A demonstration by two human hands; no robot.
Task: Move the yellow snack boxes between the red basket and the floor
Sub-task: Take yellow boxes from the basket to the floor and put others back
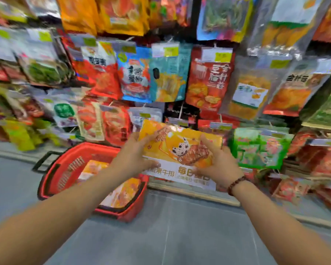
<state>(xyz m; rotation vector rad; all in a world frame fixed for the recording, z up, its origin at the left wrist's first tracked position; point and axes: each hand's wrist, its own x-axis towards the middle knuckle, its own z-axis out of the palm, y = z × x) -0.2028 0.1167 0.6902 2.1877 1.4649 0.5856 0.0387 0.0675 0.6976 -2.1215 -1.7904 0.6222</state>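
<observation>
At your left, the red basket (69,171) sat on the grey floor (170,236) with other yellow boxes (122,194) lying inside. Your left hand (134,155) gripped one end of a yellow snack box (180,148) held in the air, and your right hand (221,165), with a beaded bracelet (236,183) at its wrist, gripped the other end, before hanging snack packets (208,79).

One yellow box (180,148) gripped at its ends by left hand (134,155) and right hand (222,165), held clear of the floor (170,236). On the floor at lower left, basket (52,180) holds more yellow boxes (122,194). Behind, blurred racks of snack bags (208,79)
</observation>
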